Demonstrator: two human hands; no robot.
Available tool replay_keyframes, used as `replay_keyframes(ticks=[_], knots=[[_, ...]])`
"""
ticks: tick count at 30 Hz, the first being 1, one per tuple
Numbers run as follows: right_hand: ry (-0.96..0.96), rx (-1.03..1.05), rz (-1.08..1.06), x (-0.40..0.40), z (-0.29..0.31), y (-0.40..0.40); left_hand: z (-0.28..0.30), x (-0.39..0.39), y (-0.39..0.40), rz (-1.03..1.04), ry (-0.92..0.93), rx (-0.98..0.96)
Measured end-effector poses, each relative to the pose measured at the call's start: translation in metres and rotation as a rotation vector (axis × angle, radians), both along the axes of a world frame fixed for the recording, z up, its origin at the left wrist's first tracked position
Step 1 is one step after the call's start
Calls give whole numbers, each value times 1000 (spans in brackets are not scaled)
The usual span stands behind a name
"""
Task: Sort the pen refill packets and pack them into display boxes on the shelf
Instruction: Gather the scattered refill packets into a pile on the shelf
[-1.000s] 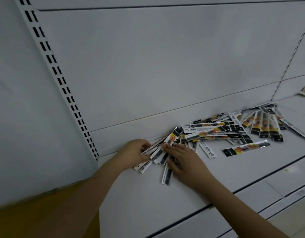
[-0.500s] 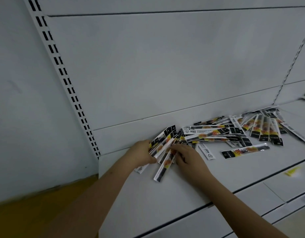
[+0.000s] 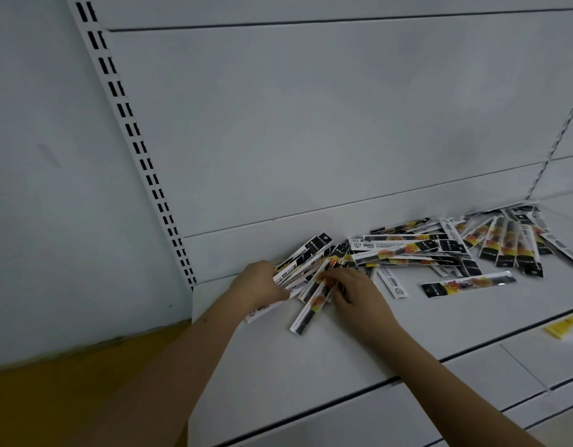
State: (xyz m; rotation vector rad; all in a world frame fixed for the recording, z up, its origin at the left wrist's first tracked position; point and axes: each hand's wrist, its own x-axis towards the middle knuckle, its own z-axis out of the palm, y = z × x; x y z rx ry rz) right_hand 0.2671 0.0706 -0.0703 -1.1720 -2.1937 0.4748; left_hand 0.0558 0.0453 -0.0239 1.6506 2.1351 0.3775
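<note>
Dozens of long, flat black-and-orange plastic pen refill packets (image 3: 417,250) lie scattered along the back edge of the white metal shelf (image 3: 311,366), and we can't spot any display boxes. Our left hand (image 3: 257,285) grips a fanned bunch of packets (image 3: 302,261) near the shelf's back left corner; our right hand (image 3: 356,293) pinches another beside it. That fan looks loose, so it could easily slip and spill.
</note>
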Motion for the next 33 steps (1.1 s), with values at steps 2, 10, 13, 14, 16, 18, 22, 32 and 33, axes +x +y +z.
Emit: replay_keyframes(ticks=[2,10,13,14,16,18,22,32,33], knots=[[9,2,-1,0,0,-1,1,-4,-3,25,-55,56],[40,-1,-11,0,1,-2,27,4,-24,137,-868,515],[23,-1,-5,0,-1,-2,25,8,-33,149,-967,594],[24,-2,-5,-1,-1,-2,23,8,-35,157,-961,596],[28,-5,-7,-1,0,-3,16,5,-39,178,-952,589],[32,-2,-7,-1,0,-3,9,3,-43,183,-949,586],[36,7,1,-1,1,-3,-1,1,-51,170,-935,568],[-25,121,37,-1,-9,2,-24,8,-70,183,-912,515],[-30,123,36,-1,-9,2,-23,8,-69,205,-951,537]])
